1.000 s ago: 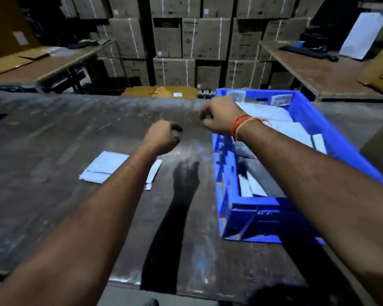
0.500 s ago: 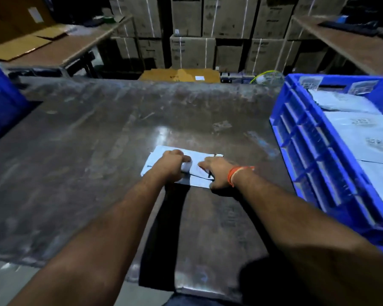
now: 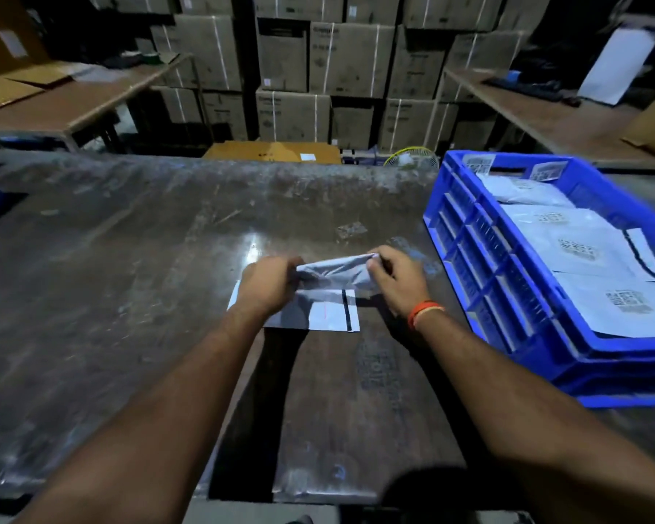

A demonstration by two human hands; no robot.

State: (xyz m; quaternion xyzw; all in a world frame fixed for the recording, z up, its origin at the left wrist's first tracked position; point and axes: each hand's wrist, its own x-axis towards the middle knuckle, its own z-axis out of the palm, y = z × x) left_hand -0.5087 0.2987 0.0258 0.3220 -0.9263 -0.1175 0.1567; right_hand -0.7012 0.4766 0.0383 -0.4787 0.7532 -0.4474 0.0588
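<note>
Mailer (image 3: 333, 274), thin crinkly grey plastic, stretched between clamped fingers (image 3: 376, 263) of left hand (image 3: 269, 287) and right hand (image 3: 399, 281).

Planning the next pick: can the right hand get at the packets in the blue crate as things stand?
Probably yes, once freed. The right hand grips the grey bag together with the left hand; the blue crate stands open-topped just right of it, packets exposed, nothing between.

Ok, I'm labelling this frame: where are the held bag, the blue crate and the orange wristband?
bag (image 3: 333, 273), head view, on its lifted crumpled part.
crate (image 3: 481, 251), head view, on its ribbed left wall.
wristband (image 3: 425, 312), head view, on the band's middle.
</note>
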